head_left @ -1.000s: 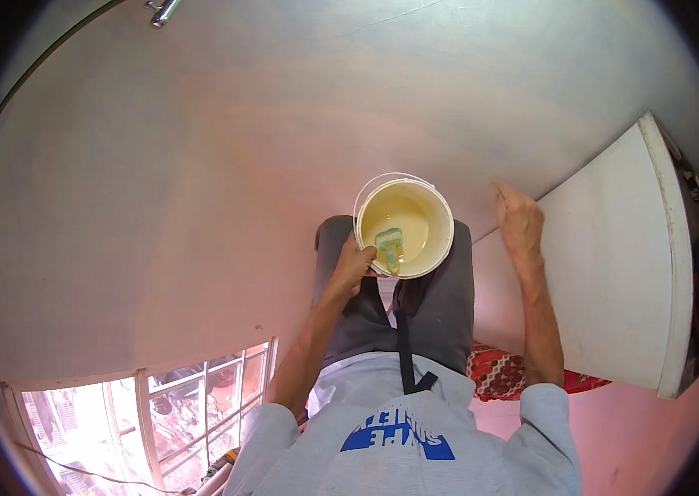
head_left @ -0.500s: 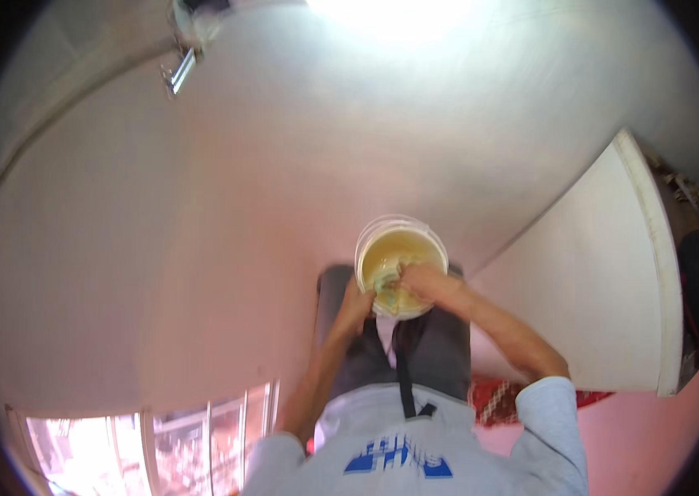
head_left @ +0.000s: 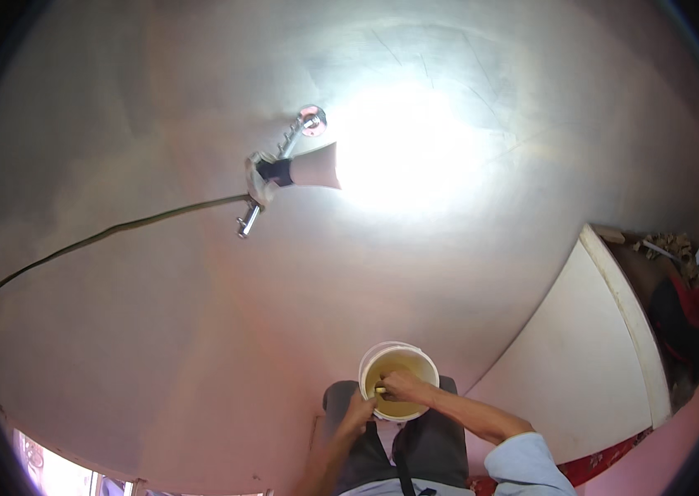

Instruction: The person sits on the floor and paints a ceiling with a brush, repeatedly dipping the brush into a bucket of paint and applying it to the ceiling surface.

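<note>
A white plastic bucket [head_left: 416,358] with a thin handle and yellowish liquid sits at my dark grey trousers [head_left: 442,446], low in the head view. My left hand [head_left: 359,408] is closed on the bucket's left side. My right hand [head_left: 401,384] reaches inside the bucket, closed on the pale handle of a brush [head_left: 380,391]; the brush head is hidden.
A lamp with a conical shade [head_left: 312,167] glows on a metal bracket [head_left: 246,223] on the smooth wall, a cable [head_left: 118,227] running left from it. A white board or shelf [head_left: 581,347] juts at right with clutter beyond it. A bright window [head_left: 64,467] is at lower left.
My right hand has moved left from beside the bucket into it, onto the brush. The view has tilted up, bringing the lit lamp into sight; bucket and hands now appear lower.
</note>
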The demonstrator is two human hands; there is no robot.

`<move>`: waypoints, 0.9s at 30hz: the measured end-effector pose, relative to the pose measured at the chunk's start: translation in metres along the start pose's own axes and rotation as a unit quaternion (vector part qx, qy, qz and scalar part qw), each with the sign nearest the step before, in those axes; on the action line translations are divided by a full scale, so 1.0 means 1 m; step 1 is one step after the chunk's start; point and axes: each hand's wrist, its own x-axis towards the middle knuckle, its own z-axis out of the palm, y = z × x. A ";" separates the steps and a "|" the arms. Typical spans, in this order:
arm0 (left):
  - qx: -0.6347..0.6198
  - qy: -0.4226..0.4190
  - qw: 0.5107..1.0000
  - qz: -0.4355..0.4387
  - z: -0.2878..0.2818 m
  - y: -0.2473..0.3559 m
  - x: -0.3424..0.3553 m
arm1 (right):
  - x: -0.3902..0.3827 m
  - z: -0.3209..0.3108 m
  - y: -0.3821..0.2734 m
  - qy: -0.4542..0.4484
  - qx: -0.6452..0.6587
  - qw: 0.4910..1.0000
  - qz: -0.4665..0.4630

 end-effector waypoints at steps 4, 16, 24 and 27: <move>-0.038 -0.005 0.999 -0.005 0.006 0.012 -0.009 | -0.005 -0.002 -0.002 0.012 -0.029 1.000 0.000; -0.015 0.058 0.998 0.033 0.004 -0.010 0.021 | -0.048 -0.076 -0.020 0.258 0.442 0.790 0.338; -0.057 0.032 0.998 0.010 -0.001 0.002 0.011 | -0.103 -0.156 -0.024 0.490 0.706 0.472 0.195; -0.054 0.041 0.998 0.006 0.000 0.008 0.003 | -0.086 -0.235 -0.028 0.556 0.654 0.489 0.152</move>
